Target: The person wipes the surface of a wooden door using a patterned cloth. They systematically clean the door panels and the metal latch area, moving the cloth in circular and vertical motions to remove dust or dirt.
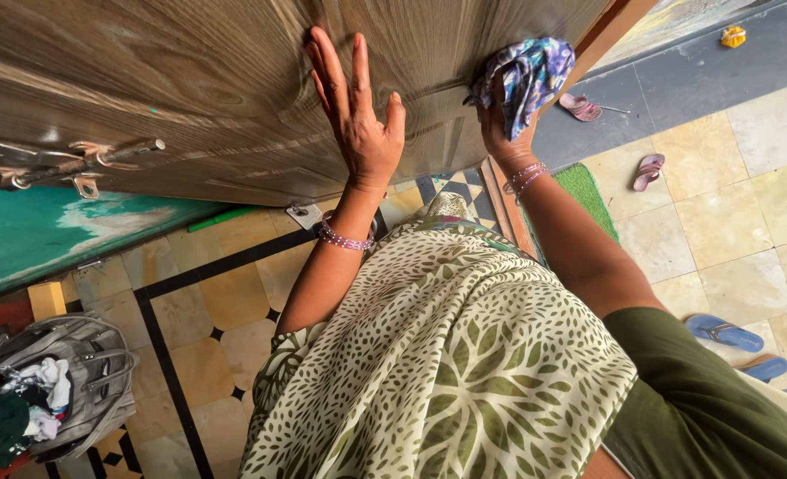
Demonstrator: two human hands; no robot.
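Right hand [500, 120] bunching patterned cloth [527, 75] against wooden door [189, 80].

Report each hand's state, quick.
Left hand: open, palm flat against the wooden door, holding nothing.
Right hand: closed on a blue patterned cloth, pressed to the door.

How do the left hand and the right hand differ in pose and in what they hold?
The left hand lies flat and open against the wooden door, fingers spread, holding nothing; the right hand is closed around a blue patterned cloth pressed to the door. The left is further from the door's edge. Both wrists wear beaded bangles.
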